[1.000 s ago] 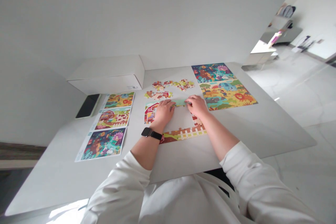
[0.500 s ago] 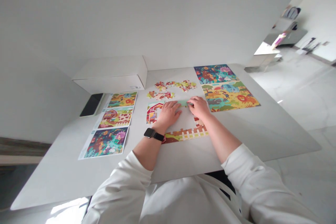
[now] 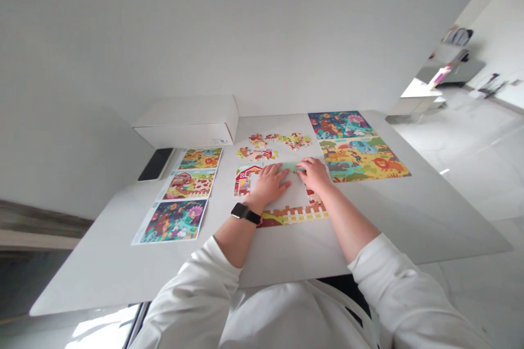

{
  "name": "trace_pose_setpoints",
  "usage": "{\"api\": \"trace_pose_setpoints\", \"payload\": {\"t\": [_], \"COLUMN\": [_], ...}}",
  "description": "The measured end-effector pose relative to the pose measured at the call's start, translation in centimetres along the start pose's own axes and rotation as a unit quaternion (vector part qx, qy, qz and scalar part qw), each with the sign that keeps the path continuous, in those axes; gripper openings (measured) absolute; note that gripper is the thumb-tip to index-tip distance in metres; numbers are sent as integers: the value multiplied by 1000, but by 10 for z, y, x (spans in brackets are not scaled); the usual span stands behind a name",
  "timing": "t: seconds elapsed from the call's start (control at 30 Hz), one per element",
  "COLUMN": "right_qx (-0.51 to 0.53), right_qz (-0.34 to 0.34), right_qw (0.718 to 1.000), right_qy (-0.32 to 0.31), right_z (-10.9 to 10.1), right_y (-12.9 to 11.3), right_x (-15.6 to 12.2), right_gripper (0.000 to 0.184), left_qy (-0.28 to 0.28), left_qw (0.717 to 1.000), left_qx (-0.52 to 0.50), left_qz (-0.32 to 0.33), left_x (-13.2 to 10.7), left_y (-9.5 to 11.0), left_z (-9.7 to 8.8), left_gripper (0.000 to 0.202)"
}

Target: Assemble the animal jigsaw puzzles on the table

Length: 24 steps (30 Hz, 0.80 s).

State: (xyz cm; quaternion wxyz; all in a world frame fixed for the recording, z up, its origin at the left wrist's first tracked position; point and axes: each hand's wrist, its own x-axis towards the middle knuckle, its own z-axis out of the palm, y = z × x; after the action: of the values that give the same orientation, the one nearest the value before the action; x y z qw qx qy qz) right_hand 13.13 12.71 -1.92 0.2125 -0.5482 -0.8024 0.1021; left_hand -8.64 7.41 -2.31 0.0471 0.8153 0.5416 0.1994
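Observation:
A partly joined jigsaw puzzle (image 3: pixel 295 216) lies flat on the table, its border showing a red barn at the left and a white fence along the front. My left hand (image 3: pixel 270 183) rests palm down over the barn side and the top edge, with its fingers spread. Bent over the top border is my right hand (image 3: pixel 314 174), its fingertips together on a pale green puzzle piece (image 3: pixel 290 166). That piece is partly hidden by both hands. Behind the frame lie several loose puzzle pieces (image 3: pixel 295 142) and a joined cluster with a cow (image 3: pixel 257 155).
Two finished animal puzzles (image 3: pixel 364 159) lie at the right. On the left are a sheet of three reference pictures (image 3: pixel 189 183), a dark-screened phone (image 3: pixel 156 164) and a white box (image 3: pixel 184 132) against the wall. The table (image 3: pixel 429 212) ends at the right.
The whole scene has shifted a little right and down as my head moved. Both hands stay at the puzzle's top border, with little visible movement.

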Motion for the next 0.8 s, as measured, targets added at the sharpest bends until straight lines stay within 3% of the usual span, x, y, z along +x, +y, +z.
{"api": "trace_pose_setpoints", "payload": {"t": [0.13, 0.27, 0.33, 0.43, 0.6, 0.7, 0.8], "right_qx": [63, 121, 113, 72, -17, -31, -25], "right_qz": [15, 116, 129, 91, 47, 44, 44], "right_qw": [997, 979, 979, 991, 999, 998, 999], "right_qy": [40, 115, 107, 72, 18, 11, 5], "right_z": [-5, -15, -18, -17, -10, -10, -11], "right_y": [11, 25, 28, 24, 13, 12, 12], "right_x": [5, 8, 7, 3, -3, -4, -3], "right_gripper": [30, 37, 35, 29, 26, 26, 24], "left_qy": [5, 74, 122, 183, 263, 270, 244], "left_qw": [1000, 995, 988, 974, 946, 934, 928], "left_qx": [-8, -68, -99, -134, -178, -206, -236], "left_qz": [0, -6, -2, -7, -63, -108, -154], "left_x": [0, 2, 3, 3, -6, -15, -24], "left_y": [2, 2, 2, -1, -17, -38, -63], "left_z": [-4, -19, -33, -59, -101, -113, -108], "left_gripper": [47, 43, 38, 33, 32, 32, 32]}}
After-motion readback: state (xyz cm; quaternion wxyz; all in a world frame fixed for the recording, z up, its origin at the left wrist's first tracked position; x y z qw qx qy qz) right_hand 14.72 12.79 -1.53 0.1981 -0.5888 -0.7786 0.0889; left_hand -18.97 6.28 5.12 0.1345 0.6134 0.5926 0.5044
